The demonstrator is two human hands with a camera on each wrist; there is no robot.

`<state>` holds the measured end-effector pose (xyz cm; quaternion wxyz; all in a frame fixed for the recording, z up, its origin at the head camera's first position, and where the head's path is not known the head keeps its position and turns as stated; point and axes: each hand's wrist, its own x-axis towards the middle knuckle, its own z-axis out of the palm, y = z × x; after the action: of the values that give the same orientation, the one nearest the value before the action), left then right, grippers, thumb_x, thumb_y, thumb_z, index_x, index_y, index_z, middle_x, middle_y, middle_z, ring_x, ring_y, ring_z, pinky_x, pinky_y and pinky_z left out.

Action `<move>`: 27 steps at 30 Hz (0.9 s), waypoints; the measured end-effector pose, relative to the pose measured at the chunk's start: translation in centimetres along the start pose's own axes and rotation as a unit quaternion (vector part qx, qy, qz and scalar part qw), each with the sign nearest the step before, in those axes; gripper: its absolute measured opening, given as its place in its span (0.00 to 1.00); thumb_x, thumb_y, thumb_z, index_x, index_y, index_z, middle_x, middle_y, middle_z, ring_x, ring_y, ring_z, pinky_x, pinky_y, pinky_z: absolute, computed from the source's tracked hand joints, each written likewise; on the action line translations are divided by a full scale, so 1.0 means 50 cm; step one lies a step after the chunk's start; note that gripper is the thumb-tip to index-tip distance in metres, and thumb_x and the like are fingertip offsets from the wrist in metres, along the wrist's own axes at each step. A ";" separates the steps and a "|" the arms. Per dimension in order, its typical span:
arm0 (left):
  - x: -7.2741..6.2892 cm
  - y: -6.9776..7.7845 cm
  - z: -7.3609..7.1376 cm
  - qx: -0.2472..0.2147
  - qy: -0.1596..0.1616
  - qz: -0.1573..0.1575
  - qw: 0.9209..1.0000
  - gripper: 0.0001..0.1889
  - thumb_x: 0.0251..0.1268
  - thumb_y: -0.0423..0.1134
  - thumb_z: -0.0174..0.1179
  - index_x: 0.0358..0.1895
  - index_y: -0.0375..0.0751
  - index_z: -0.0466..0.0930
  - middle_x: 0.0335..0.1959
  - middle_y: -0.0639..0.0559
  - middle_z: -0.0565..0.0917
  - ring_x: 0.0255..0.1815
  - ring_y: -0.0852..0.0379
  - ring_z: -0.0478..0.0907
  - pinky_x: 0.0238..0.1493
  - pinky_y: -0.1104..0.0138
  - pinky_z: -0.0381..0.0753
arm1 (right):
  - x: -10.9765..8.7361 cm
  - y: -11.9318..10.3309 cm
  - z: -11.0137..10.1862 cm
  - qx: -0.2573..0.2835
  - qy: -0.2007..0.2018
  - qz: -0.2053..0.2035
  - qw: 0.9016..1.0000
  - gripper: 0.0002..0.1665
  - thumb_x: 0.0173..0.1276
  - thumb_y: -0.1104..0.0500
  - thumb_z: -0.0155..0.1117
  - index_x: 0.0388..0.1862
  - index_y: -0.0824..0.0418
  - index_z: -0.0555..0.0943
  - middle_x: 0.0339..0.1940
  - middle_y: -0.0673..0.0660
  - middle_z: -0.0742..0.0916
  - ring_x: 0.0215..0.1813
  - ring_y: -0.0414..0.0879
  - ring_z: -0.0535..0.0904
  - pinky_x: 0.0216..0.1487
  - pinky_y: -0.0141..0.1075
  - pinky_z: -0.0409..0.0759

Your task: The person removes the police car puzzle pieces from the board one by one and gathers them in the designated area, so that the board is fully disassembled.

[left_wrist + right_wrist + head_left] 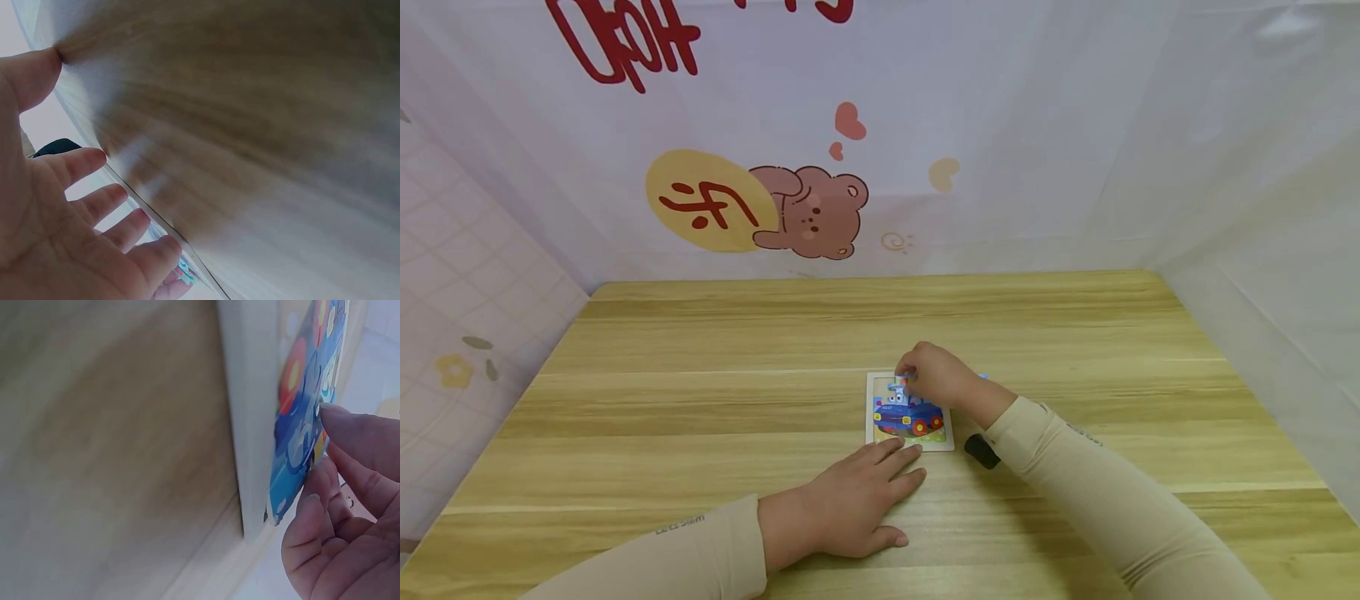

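Observation:
A small framed jigsaw puzzle [910, 417] with a blue cartoon vehicle on red wheels lies on the table. My right hand [936, 375] is over its far right part, fingers bent. In the right wrist view, the thumb and fingers of the right hand [350, 506] pinch a blue puzzle piece [290, 481], which leans against the white frame [250, 425]; the fingers hide part of it. My left hand [857, 500] lies palm down with its fingers spread, fingertips at the frame's near edge. The left wrist view shows the left hand's [69, 231] fingers straight beside that edge.
A bit of blue [982, 377] shows behind the right wrist. A black object [981, 451] sits under the right sleeve, right of the puzzle. The wood-grain table [700, 375] meets a white printed curtain [1000, 167] at the back and sides.

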<state>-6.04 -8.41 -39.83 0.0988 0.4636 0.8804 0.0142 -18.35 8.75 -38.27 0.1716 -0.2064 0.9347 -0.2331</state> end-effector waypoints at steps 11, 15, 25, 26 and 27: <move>0.000 0.000 -0.001 -0.001 0.005 0.003 1.000 0.35 0.67 0.61 0.53 0.71 0.46 0.65 0.74 0.46 0.61 0.74 0.46 0.56 0.70 0.57 0.62 | -0.001 -0.004 -0.003 0.003 0.002 0.003 1.000 0.09 0.62 0.65 0.69 0.42 0.60 0.83 0.39 0.55 0.80 0.42 0.48 0.76 0.50 0.42 0.78; 0.000 0.001 -0.004 -0.005 -0.002 0.001 1.000 0.35 0.67 0.61 0.53 0.71 0.47 0.64 0.74 0.47 0.60 0.74 0.46 0.56 0.70 0.56 0.62 | 0.000 -0.003 -0.005 0.014 0.000 0.001 1.000 0.07 0.62 0.65 0.68 0.39 0.59 0.81 0.35 0.54 0.79 0.38 0.47 0.74 0.44 0.39 0.77; -0.001 0.001 -0.003 -0.003 -0.003 -0.003 1.000 0.35 0.66 0.62 0.53 0.71 0.48 0.64 0.74 0.48 0.60 0.75 0.47 0.55 0.69 0.56 0.62 | -0.003 0.003 -0.007 0.035 -0.009 -0.025 0.999 0.05 0.66 0.67 0.63 0.38 0.59 0.79 0.30 0.52 0.77 0.32 0.45 0.71 0.35 0.35 0.72; 0.000 0.001 -0.003 -0.003 -0.004 -0.003 1.000 0.35 0.66 0.62 0.53 0.71 0.48 0.64 0.74 0.48 0.60 0.75 0.47 0.55 0.69 0.56 0.62 | -0.003 0.003 -0.006 0.038 -0.011 -0.025 0.999 0.05 0.67 0.67 0.63 0.38 0.59 0.79 0.30 0.52 0.78 0.33 0.45 0.72 0.36 0.35 0.72; -0.001 0.001 -0.003 -0.003 -0.004 -0.003 1.000 0.35 0.66 0.62 0.53 0.71 0.48 0.64 0.74 0.48 0.60 0.75 0.47 0.55 0.69 0.56 0.63 | -0.004 0.003 -0.006 0.041 -0.013 -0.024 0.999 0.05 0.67 0.67 0.62 0.38 0.59 0.78 0.31 0.52 0.79 0.33 0.46 0.72 0.37 0.35 0.72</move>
<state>-6.01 -8.40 -39.65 0.1035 0.4603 0.8816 0.0146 -18.35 9.05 -38.05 0.1863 -0.2248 0.9169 -0.2722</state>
